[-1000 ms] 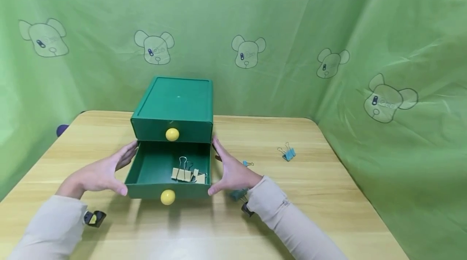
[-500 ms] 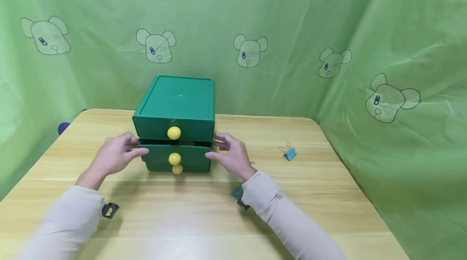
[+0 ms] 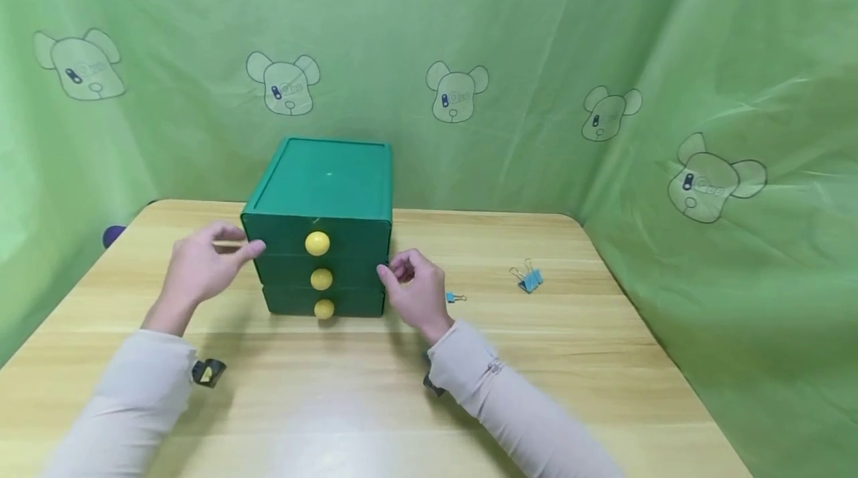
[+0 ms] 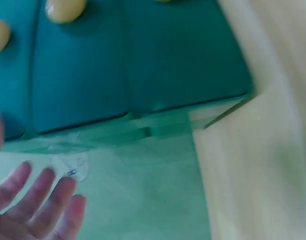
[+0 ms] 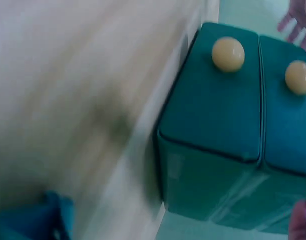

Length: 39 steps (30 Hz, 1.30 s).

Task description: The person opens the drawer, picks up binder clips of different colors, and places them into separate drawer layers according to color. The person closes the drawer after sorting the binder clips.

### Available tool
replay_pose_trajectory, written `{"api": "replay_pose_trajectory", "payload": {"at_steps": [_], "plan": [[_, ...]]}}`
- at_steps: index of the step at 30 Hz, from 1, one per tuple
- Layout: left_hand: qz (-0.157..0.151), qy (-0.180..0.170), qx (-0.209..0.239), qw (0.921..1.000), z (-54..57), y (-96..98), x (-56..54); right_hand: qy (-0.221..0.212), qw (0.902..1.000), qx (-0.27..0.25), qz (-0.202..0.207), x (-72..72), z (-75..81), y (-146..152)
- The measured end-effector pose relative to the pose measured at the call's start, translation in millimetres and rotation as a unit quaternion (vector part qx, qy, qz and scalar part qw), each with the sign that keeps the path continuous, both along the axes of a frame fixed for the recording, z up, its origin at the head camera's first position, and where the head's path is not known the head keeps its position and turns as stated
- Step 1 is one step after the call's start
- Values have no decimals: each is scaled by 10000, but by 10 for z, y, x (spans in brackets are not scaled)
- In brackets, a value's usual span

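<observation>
Pushing drawers [image 3: 355, 269] shut seems the step in hand. Head view: green drawer unit [image 3: 328, 176] toward back of table [image 3: 617, 389], L of centre; all 3 fronts look approx. flush, yellow knobs [image 3: 317, 243] facing the person. L hand [image 3: 201, 266] by unit's upper L front corner, fingers relaxed, gripping nothing. R hand [image 3: 417, 295] by R front edge, abt. middle-drawer ht., fingers loosely bent, w/ nothing visible in grasp. Can't tell if either thumb touches. Small blue clip [image 3: 452, 298] just beside R hand, bigger blue clip [image 3: 529, 281] farther R. To do it well, I'd press evenly both sides, keep fingertips out of seams, not shove the whole unit back. L wrist view: fingers spread beside unit, clutching nothing; seams look straight, so prob. only light pressure needed. R wrist view: just a bit of R hand at lower R, near unit's side; blurry blue object [image 5: 37, 220] lower L, ID unclear, best not knocked when backing off.
</observation>
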<state>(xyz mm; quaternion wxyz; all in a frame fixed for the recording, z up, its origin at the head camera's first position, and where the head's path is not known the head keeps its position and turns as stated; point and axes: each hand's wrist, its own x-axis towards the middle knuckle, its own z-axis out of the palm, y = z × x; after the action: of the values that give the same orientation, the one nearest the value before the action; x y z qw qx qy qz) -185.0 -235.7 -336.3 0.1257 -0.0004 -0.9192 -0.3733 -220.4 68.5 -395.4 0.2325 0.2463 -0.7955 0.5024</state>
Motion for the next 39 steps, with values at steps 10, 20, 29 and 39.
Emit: {"api": "replay_pose_trajectory", "payload": {"at_steps": [10, 20, 29, 39], "plan": [[-1206, 1613, 814, 9761, 296, 21, -362, -2202, 9221, 2430, 2053, 56, -101, -186], [-1590, 1296, 1665, 9645, 98, 100, -563, -2690, 8839, 2971, 2410, 40, -256, -369], [-1605, 1419, 1800, 9601, 91, 141, -589, -2284, 8783, 3409, 2454, 151, -238, -349], [-1537, 1495, 1628, 9631, 85, 127, -535, -2206, 8286, 4135, 3064, 702, -107, -199]]}}
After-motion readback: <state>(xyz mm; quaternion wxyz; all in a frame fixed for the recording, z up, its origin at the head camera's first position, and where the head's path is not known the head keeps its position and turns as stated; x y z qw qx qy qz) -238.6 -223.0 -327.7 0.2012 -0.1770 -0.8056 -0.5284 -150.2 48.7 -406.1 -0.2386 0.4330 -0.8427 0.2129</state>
